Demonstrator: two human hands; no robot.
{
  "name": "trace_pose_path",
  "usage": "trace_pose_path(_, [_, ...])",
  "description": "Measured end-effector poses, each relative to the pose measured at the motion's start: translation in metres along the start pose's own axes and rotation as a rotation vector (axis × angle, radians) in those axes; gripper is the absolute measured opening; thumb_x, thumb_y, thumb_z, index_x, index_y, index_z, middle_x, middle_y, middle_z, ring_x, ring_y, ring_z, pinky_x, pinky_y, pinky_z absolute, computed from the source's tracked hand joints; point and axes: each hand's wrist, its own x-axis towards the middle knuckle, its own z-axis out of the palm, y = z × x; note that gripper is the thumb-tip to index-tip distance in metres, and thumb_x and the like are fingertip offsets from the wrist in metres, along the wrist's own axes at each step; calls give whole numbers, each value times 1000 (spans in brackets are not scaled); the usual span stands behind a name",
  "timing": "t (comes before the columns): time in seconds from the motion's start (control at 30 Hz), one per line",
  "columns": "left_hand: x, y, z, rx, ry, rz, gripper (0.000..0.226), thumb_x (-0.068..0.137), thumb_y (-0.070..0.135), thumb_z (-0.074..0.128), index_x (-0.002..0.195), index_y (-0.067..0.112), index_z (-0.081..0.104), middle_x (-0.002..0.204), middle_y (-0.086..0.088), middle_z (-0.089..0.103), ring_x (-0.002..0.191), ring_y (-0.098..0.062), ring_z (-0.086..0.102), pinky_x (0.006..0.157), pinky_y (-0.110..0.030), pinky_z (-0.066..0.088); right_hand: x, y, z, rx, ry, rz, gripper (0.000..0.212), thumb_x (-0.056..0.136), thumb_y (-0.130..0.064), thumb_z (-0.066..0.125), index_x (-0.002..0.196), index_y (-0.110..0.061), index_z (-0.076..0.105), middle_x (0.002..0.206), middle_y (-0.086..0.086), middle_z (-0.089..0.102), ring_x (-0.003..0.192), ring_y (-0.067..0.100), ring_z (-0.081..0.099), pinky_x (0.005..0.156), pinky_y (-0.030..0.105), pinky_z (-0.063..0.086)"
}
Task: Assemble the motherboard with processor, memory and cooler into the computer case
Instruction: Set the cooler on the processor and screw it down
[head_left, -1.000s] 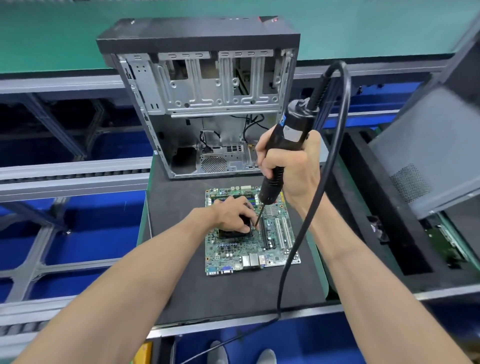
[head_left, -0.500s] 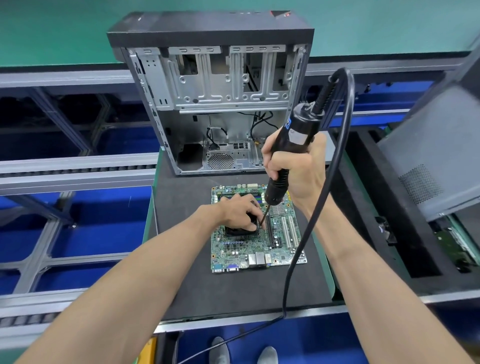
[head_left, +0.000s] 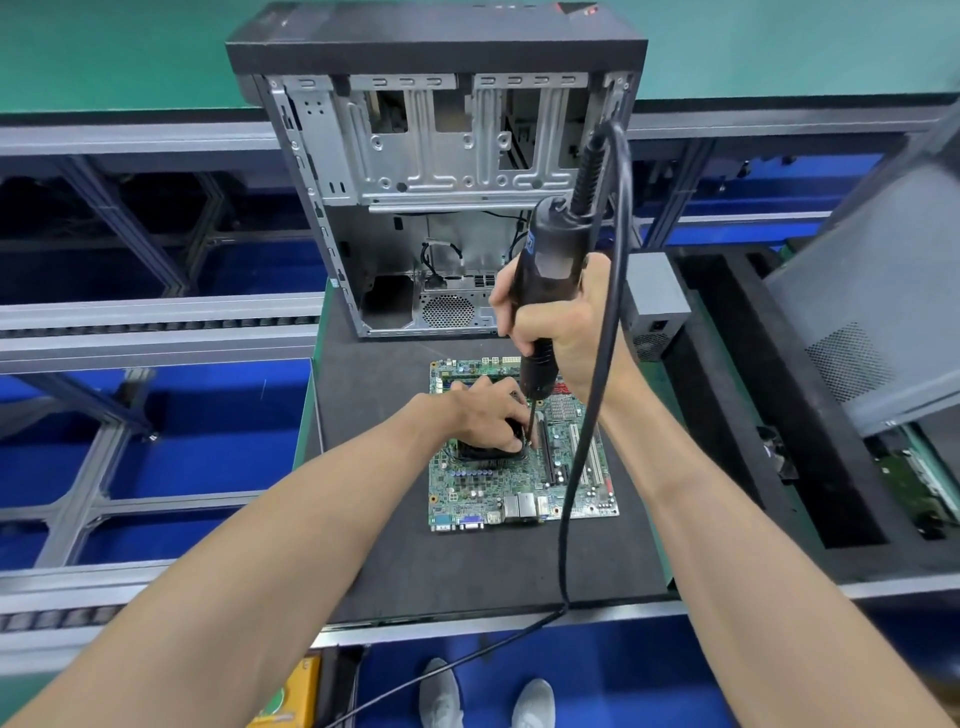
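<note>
The right hand's (head_left: 558, 332) fingers are wrapping an electric screwdriver (head_left: 545, 291), tip down beside the black cooler (head_left: 485, 451) that the left hand's (head_left: 480, 413) fingers are pressing onto the motherboard (head_left: 519, 488), lying on the table (head_left: 374, 395) before the open computer case (head_left: 441, 171).

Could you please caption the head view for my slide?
Left hand steadies cooler on motherboard; right hand drives electric screwdriver.
</note>
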Motion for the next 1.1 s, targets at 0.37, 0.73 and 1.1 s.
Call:
trace_pose_path(0.37, [9,-8,5,-4,-9,0,20,92,35,56,106,45,66,125,12,37,112,-19,31,94,-42,20,5,7,-11,33,50,1,26,42,8,49,63,-2,60,51,24,46,49,26,38,48,30,28])
trace_pose_path(0.73, [11,-11,6,34,-17,-4,13,90,39,56,101,41,63,131,11,37,116,-20,32,97,-45,22,5,13,-25,44,63,-19,21,44,2,53,65,1,55,53,10,53,50,24,40,49,28,33])
trace_pose_path(1.1, [8,-10,4,11,-11,-1,14,93,36,55,104,42,63,132,10,36,118,-21,32,102,-47,22,3,12,-26,68,79,-13,23,48,6,52,71,4,57,54,11,53,48,22,39,50,28,33])
